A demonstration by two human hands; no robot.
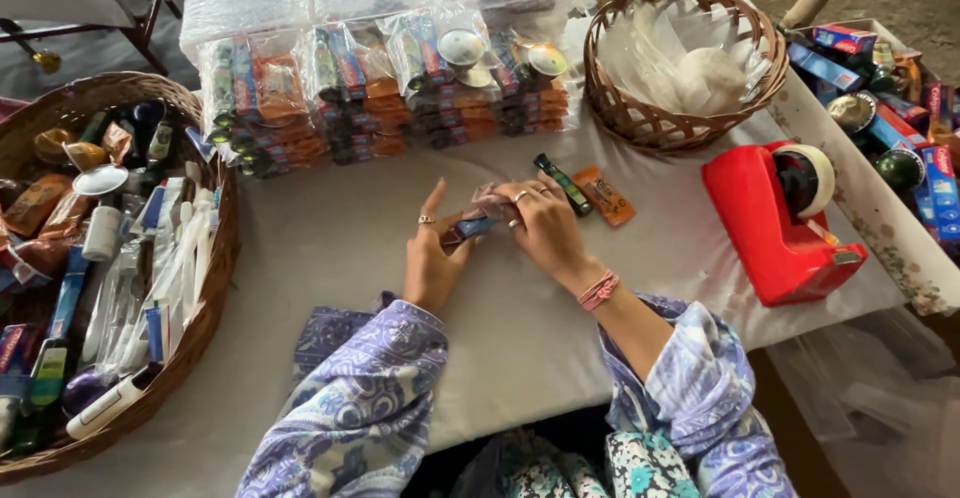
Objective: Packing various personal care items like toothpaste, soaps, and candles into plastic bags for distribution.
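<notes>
Worktop [330,238] under pale cloth, wicker basket [215,288] of toiletries at left, stacked clear packets [390,88] at back, second wicker basket [620,108] of plastic bags, red tape dispenser [770,223], dark green tube [563,184], orange sachet [605,196]

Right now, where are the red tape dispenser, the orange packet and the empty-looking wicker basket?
red tape dispenser [770,223], head view, on its red body.
orange packet [605,196], head view, its middle.
wicker basket [640,123], head view, its front rim.

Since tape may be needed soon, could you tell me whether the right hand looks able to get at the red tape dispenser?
Probably yes: the tape dispenser stands on bare cloth beside the right hand, nothing between, though both hands hold a small packet.
</notes>
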